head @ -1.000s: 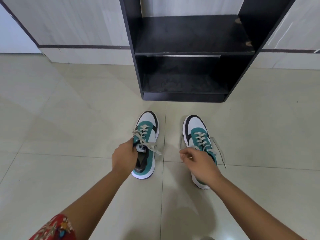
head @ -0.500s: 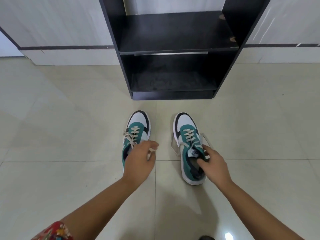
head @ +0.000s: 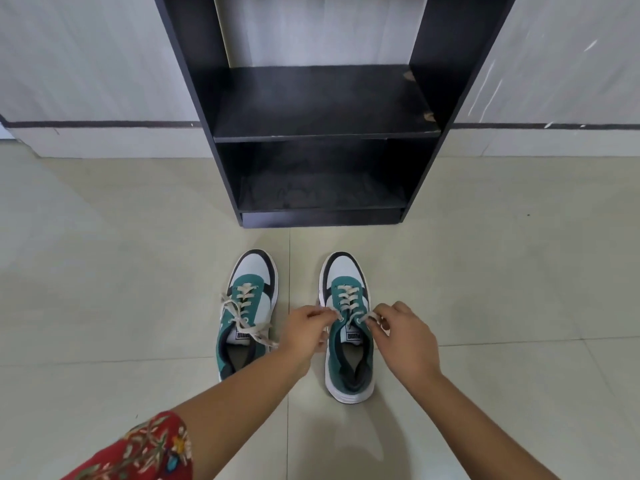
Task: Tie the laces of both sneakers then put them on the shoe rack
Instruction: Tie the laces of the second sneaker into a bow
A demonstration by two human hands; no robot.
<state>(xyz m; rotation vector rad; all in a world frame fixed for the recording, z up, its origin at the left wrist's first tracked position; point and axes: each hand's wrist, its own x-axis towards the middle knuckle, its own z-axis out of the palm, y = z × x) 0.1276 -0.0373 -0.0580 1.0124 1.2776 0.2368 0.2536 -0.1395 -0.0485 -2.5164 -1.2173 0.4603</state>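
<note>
Two teal, white and black sneakers stand side by side on the tiled floor, toes pointing at the rack. The left sneaker [head: 247, 313] has loose cream laces trailing over its sides. My left hand [head: 303, 336] pinches the left lace end of the right sneaker [head: 348, 337], and my right hand [head: 403, 336] pinches its right lace end. Both hands hover over the shoe's tongue. The black shoe rack [head: 322, 133] stands just beyond, with two bare shelves.
Pale floor tiles [head: 121, 271] spread around the shoes on both sides. A grey-white wall with a dark stripe [head: 104, 124] runs behind the rack. My red floral sleeve [head: 145, 452] shows at the bottom left.
My left hand left the left sneaker and moved across to the right sneaker. My right hand shifted from the shoe's collar up to its lace. Both now hold that shoe's lace ends.
</note>
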